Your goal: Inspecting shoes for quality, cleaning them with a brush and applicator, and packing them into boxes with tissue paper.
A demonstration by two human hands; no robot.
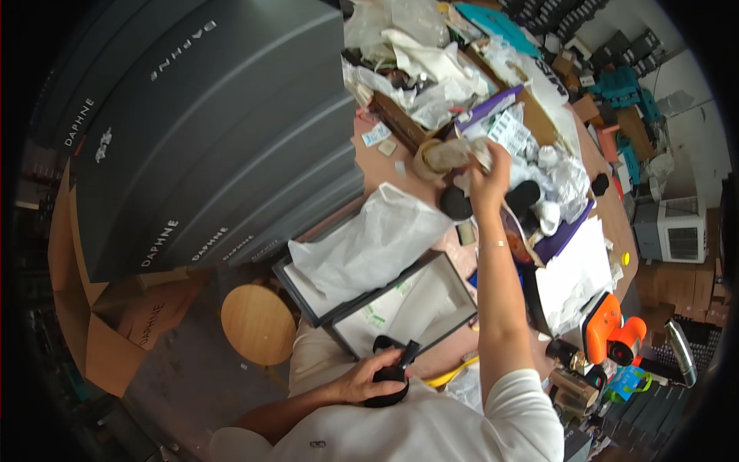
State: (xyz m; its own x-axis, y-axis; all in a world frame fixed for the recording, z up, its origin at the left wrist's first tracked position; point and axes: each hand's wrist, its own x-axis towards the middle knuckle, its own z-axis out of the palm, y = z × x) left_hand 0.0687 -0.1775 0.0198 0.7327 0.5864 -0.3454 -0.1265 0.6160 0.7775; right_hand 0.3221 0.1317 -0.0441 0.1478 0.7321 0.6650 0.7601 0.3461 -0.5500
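The stacked boxes (223,115) are dark grey with pale lettering; the open box (389,304) is black-rimmed, white inside with green marks. The tissue paper (369,242) is white, the held object (387,391) black, the round stool (258,323) tan, the tabletop (371,163) dusty pink, the shirt (362,435) white.

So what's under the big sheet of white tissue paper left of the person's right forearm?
The white tissue paper lies over a dark-rimmed open box. A strip of its pale interior shows at the left; anything beneath the sheet is covered.
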